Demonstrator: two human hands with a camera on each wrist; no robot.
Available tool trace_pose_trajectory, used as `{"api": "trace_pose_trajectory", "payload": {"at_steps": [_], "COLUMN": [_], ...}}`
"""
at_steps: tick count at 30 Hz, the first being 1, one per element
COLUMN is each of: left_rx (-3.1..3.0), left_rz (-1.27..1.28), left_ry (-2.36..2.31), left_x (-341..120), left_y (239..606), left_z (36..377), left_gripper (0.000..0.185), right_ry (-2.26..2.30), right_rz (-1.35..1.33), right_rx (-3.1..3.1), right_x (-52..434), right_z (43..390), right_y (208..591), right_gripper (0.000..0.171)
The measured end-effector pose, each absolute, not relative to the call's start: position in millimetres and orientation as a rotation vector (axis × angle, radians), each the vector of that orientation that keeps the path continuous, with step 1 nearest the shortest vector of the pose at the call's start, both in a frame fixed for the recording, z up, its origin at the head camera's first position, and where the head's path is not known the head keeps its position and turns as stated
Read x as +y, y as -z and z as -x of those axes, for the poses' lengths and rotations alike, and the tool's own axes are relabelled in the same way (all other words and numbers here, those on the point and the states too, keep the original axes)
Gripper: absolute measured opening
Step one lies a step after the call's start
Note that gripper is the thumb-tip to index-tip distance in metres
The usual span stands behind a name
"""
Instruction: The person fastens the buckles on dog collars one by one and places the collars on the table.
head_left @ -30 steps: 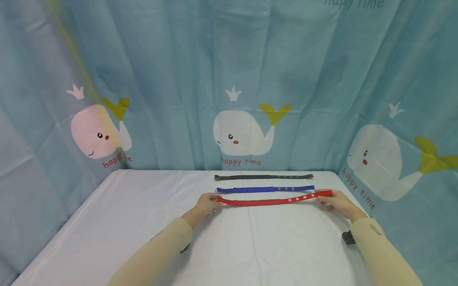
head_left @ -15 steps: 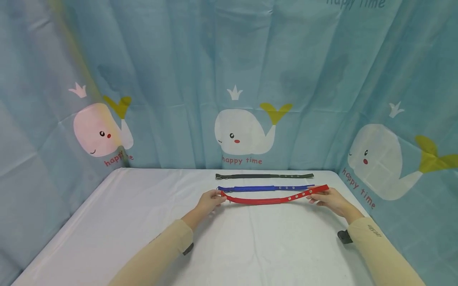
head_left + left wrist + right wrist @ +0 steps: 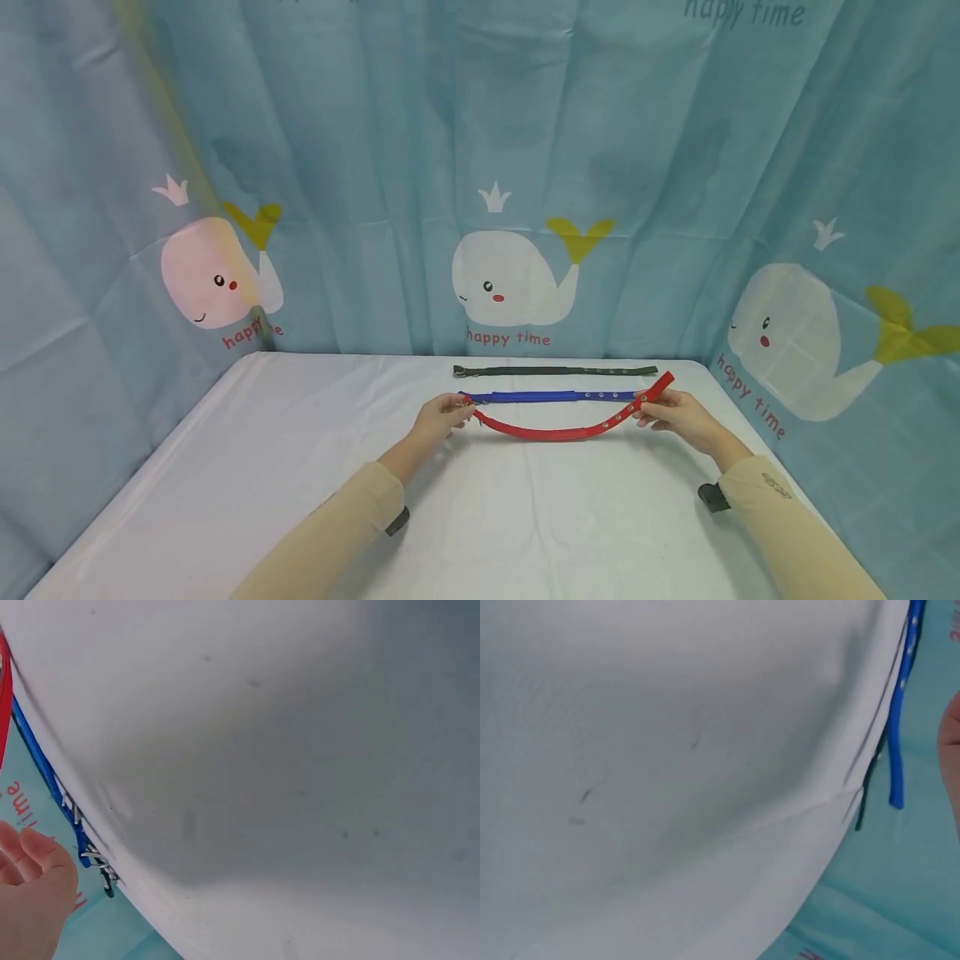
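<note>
Over a white-clothed table (image 3: 300, 467), a person's left hand (image 3: 438, 417) and right hand (image 3: 671, 414) pinch opposite ends of a red studded strap (image 3: 558, 433), which sags between them just before a flat blue strap (image 3: 547, 397) and dark strap (image 3: 555, 370).

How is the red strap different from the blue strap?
The red strap is held up at both ends, by the left hand and the right hand; the blue strap lies on the table, with no hand gripping it. The red strap sags in a curve, while the blue strap lies straight. Both are long, thin straps with a row of small holes near the right end.
</note>
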State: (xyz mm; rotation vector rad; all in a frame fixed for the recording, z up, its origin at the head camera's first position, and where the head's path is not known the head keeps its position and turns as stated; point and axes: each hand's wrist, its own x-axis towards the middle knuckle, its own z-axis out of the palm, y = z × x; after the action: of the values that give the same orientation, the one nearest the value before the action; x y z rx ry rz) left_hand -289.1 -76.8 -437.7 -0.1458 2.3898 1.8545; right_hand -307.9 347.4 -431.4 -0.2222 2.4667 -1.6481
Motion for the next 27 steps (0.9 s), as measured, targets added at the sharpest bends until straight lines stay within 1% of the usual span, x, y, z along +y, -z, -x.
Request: {"api": "trace_pose_trajectory", "payload": {"at_steps": [8,20,23,27], "left_rx": [2.294,2.093,2.056,2.043], "left_rz": [0.134,0.182,0.174,0.172], "left_ry": [-2.014,-2.256,-2.291,-2.309], "left_x": [-83,-90,-91,-93], "left_y": [428,418,416,411], "left_z": [279,267,263,257], "left_gripper": [0.041,0.042,0.040,0.038], "right_ry": [1.656,1.864,1.920,1.965], "right_rz": [0.260,0.323,0.292,0.231], "right_rx": [2.511,2.400,2.374,2.372], "right_x": [324,297,289,281], "right_z": [300,279,272,267], "right_y": [419,401,396,391], "right_gripper": [0.055,0.047,0.046,0.050]}}
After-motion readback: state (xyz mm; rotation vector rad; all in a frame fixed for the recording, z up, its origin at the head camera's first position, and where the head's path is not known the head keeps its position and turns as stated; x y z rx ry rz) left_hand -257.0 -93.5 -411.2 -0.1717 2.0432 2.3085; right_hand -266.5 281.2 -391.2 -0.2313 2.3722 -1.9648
